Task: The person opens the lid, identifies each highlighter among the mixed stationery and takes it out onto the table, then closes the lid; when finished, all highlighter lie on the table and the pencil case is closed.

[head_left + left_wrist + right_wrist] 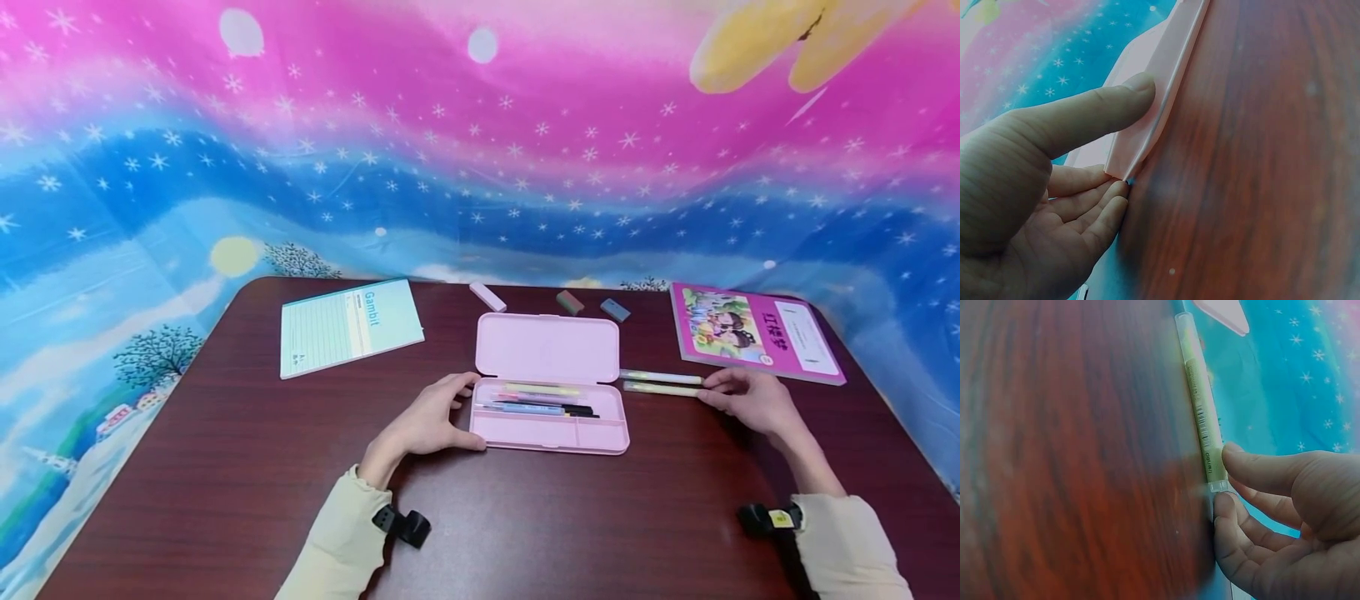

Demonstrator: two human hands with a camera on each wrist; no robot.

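Note:
A pink pencil case [525,433] lies with its lid [547,346] folded back on the table. Several pens [540,408] are in its long back compartment. At its left end my left hand [431,417] grips the case, thumb on the near side and fingers at the far side. The left wrist view shows that thumb [1107,112] against the pink wall. To the right of the case, two pale pens [663,389] lie side by side. My right hand [753,404] pinches them at their right ends. In the right wrist view, the nearer pen [1200,406] has a barcode label.
A light green notebook [348,329] lies at the back left, and a pink picture-covered book [750,333] at the back right. Behind the case sit a pale pink eraser [487,297], a two-tone block [570,302] and a blue-grey block [615,310]. A patterned cloth hangs behind the table.

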